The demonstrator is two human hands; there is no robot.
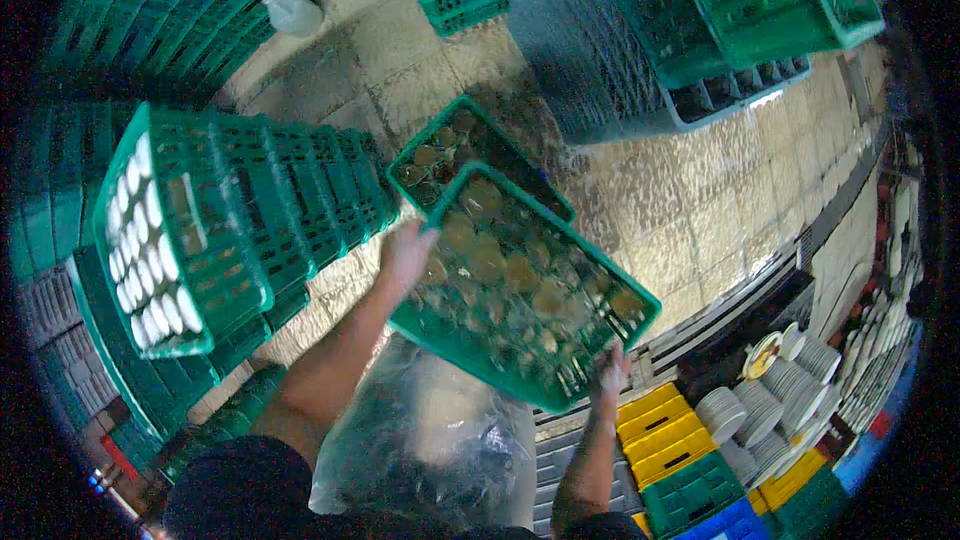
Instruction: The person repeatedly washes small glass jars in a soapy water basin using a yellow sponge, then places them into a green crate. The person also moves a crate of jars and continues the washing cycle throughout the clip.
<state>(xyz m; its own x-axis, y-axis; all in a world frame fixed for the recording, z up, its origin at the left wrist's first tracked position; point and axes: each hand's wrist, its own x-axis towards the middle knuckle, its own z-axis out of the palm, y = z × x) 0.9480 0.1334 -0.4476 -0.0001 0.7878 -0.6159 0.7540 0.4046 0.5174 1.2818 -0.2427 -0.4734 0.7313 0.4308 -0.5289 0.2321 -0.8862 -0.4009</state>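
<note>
My left hand (409,251) grips the far left rim of a green plastic crate (450,330), and my right hand (611,375) holds its near right end. Many round, brownish-topped items (517,270), perhaps glassware, fill the crate; blur hides their exact kind. Partly beneath it in view is a second green crate (525,165) with similar round items at its left end and a dark area at the right. Clear plastic sheeting (427,435) hangs in front of my body, below the held crate.
A tall stack of green crates (240,217) stands close on the left, its top crate holding white rounded items (142,240). Grey racks (585,52) are stacked ahead on wet floor tiles (667,202). Piled plates (780,397) and yellow crates (664,431) are at right. A white bag (294,13) lies farther off.
</note>
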